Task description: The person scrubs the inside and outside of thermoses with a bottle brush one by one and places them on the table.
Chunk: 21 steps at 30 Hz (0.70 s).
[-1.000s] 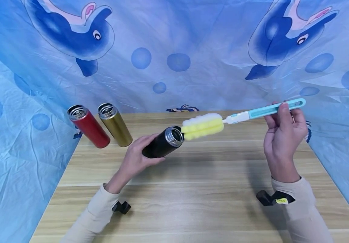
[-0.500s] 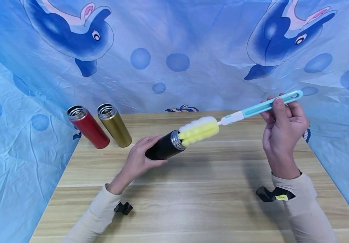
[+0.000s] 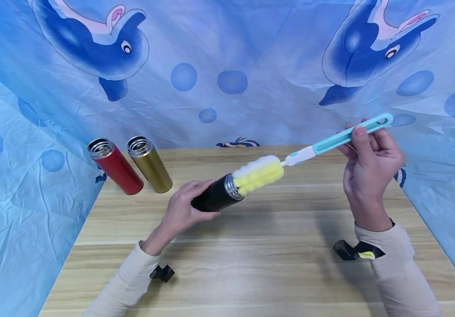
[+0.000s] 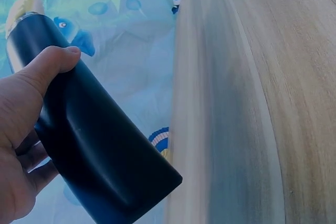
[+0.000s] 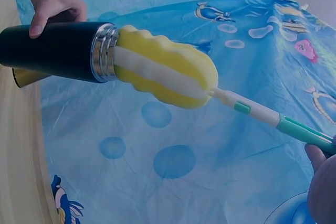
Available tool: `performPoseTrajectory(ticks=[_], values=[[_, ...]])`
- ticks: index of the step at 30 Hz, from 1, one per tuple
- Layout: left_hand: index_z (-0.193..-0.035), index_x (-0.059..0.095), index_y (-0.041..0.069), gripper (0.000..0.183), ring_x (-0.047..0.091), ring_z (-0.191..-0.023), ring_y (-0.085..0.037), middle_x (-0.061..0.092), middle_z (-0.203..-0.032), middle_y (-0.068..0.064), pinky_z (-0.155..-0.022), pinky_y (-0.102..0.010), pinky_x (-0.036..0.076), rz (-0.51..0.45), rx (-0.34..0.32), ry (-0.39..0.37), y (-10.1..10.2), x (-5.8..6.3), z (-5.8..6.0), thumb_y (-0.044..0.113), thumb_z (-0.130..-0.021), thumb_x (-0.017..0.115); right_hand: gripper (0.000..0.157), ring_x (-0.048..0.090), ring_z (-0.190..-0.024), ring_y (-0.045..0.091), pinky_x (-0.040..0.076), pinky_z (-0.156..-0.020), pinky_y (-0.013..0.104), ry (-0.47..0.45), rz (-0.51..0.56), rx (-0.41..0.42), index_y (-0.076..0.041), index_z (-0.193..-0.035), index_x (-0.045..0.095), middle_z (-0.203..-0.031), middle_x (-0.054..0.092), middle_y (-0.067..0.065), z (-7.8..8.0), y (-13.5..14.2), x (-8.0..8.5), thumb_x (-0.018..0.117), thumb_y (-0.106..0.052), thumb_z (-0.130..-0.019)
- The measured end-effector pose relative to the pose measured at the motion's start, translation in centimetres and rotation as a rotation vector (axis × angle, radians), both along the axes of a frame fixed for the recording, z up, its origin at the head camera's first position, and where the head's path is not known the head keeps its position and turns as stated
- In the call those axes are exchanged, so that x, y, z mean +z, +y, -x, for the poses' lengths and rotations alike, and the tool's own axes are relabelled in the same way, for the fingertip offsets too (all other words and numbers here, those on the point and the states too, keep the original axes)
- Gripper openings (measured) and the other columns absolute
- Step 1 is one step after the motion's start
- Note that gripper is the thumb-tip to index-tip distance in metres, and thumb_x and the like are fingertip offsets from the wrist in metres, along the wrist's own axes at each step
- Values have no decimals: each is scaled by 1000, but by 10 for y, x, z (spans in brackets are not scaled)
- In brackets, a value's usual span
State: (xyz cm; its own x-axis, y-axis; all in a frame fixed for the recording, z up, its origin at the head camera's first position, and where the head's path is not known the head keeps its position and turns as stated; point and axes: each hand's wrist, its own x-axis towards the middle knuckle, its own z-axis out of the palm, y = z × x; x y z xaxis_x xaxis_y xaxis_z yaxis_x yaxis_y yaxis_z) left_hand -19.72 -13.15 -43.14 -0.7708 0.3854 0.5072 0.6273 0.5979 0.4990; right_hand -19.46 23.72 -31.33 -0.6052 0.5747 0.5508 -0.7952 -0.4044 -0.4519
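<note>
Now, compared with one second earlier, the tip of the sponge (image 3: 260, 173) on the brush (image 3: 301, 155) has passed from the rim into the mouth (image 3: 233, 187) of the black bottle (image 3: 216, 196), which leans further over, its opening turned toward the brush. The left grip (image 3: 183, 208) is wrapped around the bottle's body; the right grip (image 3: 371, 169) pinches the handle (image 3: 332, 141) between thumb and fingers. The bottle is held tilted above the surface (image 3: 251, 264), just left of its middle. Most of the sponge remains outside, as the right wrist view confirms; entry may therefore be judged begun but shallow. Red (image 3: 120, 170) and gold (image 3: 153, 170) bottles stand uncapped beyond the left grip, their positions unchanged.
</note>
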Motion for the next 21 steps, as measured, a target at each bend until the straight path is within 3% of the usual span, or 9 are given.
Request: performPoseTrajectory(ticks=[21], values=[[-133, 69, 15, 84, 66, -109, -27, 71, -118, -8, -85, -48, 59, 5, 35, 71, 2, -1, 2, 33, -58, 101, 24, 76, -76, 33, 62, -64, 35, -13, -107, -44, 29, -103, 60, -85, 72, 31, -2, -15, -7, 70, 17, -85]])
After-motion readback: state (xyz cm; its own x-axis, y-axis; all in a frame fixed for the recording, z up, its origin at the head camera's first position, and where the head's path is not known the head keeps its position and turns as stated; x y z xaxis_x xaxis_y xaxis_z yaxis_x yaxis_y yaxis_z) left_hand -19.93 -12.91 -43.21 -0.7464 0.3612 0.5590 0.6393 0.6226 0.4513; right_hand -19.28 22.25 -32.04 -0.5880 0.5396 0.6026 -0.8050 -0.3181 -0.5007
